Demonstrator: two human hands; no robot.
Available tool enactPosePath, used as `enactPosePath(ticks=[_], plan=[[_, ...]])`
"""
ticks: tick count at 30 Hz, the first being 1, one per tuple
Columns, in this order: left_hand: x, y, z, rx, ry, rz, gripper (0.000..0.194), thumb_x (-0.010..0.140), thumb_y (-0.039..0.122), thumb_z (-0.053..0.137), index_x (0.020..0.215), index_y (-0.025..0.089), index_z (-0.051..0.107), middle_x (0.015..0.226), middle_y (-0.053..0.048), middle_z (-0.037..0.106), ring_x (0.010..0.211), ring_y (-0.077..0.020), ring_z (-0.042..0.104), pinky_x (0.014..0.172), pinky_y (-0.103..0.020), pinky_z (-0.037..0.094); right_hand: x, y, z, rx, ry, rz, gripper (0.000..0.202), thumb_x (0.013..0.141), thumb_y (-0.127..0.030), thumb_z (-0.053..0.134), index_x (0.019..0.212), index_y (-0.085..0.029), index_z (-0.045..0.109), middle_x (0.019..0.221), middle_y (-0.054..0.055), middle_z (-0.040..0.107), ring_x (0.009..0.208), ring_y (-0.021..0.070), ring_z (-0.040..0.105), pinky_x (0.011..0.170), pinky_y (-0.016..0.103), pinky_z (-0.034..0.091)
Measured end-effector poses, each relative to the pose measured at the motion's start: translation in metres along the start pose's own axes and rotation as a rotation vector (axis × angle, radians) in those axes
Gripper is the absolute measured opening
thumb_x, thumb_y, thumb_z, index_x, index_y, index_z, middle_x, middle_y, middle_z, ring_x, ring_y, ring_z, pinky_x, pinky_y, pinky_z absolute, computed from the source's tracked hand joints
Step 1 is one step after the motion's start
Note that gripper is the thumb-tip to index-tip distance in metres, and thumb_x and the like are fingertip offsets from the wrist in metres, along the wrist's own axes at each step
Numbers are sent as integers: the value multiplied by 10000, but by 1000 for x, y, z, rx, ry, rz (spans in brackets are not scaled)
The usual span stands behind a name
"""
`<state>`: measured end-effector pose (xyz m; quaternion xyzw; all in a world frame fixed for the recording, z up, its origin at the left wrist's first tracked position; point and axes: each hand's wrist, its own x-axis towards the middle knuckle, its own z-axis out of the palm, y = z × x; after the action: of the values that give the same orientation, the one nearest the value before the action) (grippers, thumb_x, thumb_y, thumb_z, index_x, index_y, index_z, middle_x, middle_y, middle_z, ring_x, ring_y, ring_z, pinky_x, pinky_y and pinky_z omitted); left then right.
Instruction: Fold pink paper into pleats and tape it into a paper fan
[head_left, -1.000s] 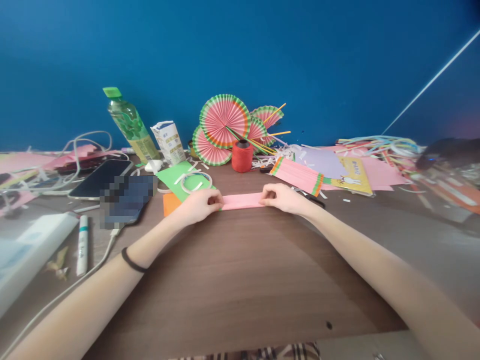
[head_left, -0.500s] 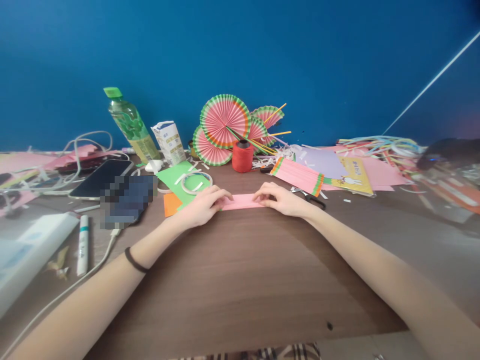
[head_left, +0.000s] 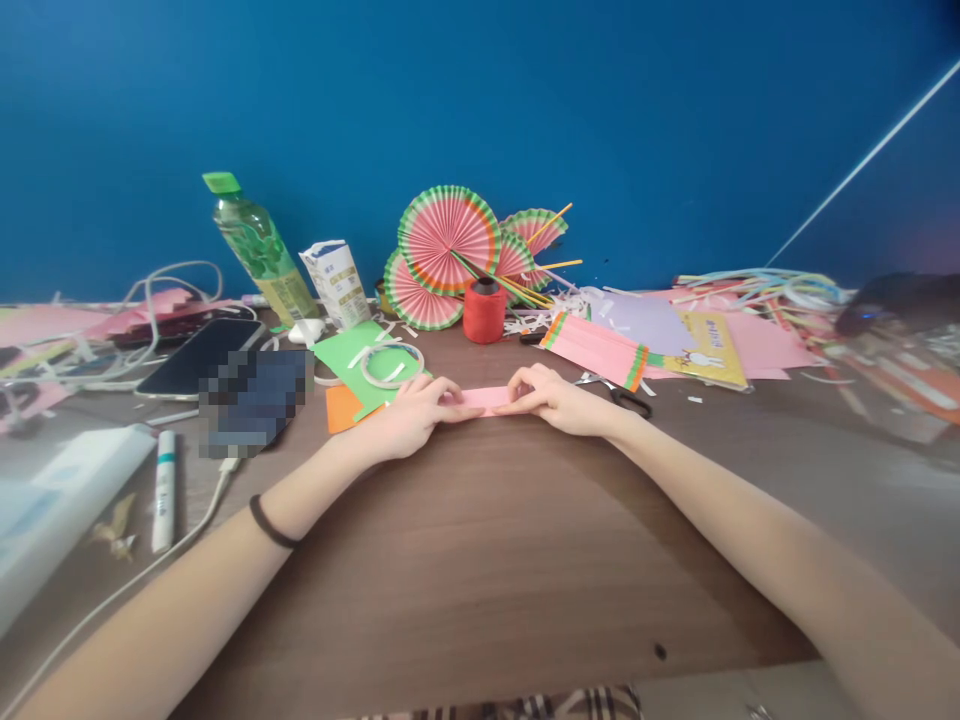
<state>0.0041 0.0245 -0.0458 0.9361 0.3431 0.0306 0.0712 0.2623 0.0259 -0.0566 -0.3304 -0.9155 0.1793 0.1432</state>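
Centrally, on the dark wooden bench [head_left: 480, 560], your two bare hands meet over a narrow pink paper strip [head_left: 489, 397] that lies crosswise in front of you. Your left hand [head_left: 412, 414] covers its left end, with an outstretched finger along the near edge; your right hand [head_left: 562, 402] covers the right end, fingers bent and fingertips on the paper. The fingertips of both hands are close together, with pink showing between them. You have each grip in contact with the strip, but whether either is pinched closed cannot be told.

Just behind your left hand are a green sheet [head_left: 337, 349] with a pale ring [head_left: 364, 366] on it, and an orange paper [head_left: 343, 410]. Beyond the strip stands a red spool [head_left: 484, 314], in front of round pleated fans [head_left: 450, 240] in pink, green and orange. Behind your right hand lie a pleated pink sheet [head_left: 592, 349] with striped ends and black-handled scissors [head_left: 632, 403], partly hidden. Farther right is a yellow booklet [head_left: 712, 350]. To the left, a green-capped bottle [head_left: 262, 250] and a white carton [head_left: 339, 285] stand near the blue wall [head_left: 480, 90].
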Motion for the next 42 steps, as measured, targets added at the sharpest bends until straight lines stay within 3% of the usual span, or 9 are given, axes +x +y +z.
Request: enactPosePath(ticks=[8,16,20,23,26,30,33,37,42], plan=[[-2,-1,7,26,109,6,578,837,41,300,1201,437,513,1072,-48,453,942,-195,375,852,-361,333,0,-3,-1,-27,3,56,461,846,-45,386,1106,-341,626,904,64,475,855,184,408,839,376,359],[-5,3,9,51,196,61,514,775,25,340,1152,272,586,920,-58,538,865,-188,431,797,-337,360,-1,7,-5,128,-9,66,386,854,-109,429,1120,-309,623,854,32,445,798,142,473,805,307,398],[-7,5,7,79,250,89,321,855,167,381,1081,189,608,919,-65,570,853,-181,474,794,-315,389,-3,9,-7,214,24,90,289,847,-202,498,1079,-269,656,845,26,488,794,141,519,782,289,411],[-7,3,9,85,295,68,284,893,297,393,1006,162,615,901,-67,580,845,-173,504,767,-285,415,-4,8,-9,192,53,119,273,784,-287,608,1048,-249,672,851,25,513,784,148,534,753,285,419],[-6,-1,12,123,320,50,309,913,319,353,948,160,616,873,-67,590,834,-172,523,749,-280,427,-4,5,-10,85,86,96,254,750,-293,650,991,-223,693,814,30,534,769,156,528,736,289,414],[-6,-3,12,146,331,34,320,919,302,326,884,159,610,835,-67,589,805,-171,534,725,-283,431,-4,0,-11,18,120,45,184,806,-232,569,929,-199,701,808,51,582,742,154,539,717,289,415],[-6,0,6,83,335,-23,299,910,276,327,863,151,595,827,-67,582,793,-171,535,731,-293,433,-4,-6,-13,86,170,73,205,821,-213,519,929,-183,690,842,60,619,730,147,564,697,278,431],[-6,5,-7,-160,336,-131,248,883,277,367,858,158,583,862,-53,597,807,-162,549,749,-292,442,-3,-14,-19,182,257,167,208,808,-235,512,921,-182,679,856,49,653,763,153,581,703,285,447],[-6,1,-17,-427,242,-190,221,834,332,452,862,183,612,881,-20,652,829,-163,573,764,-288,448,-2,-16,-25,240,283,275,211,798,-294,529,913,-195,676,916,42,669,852,174,590,756,312,455]])
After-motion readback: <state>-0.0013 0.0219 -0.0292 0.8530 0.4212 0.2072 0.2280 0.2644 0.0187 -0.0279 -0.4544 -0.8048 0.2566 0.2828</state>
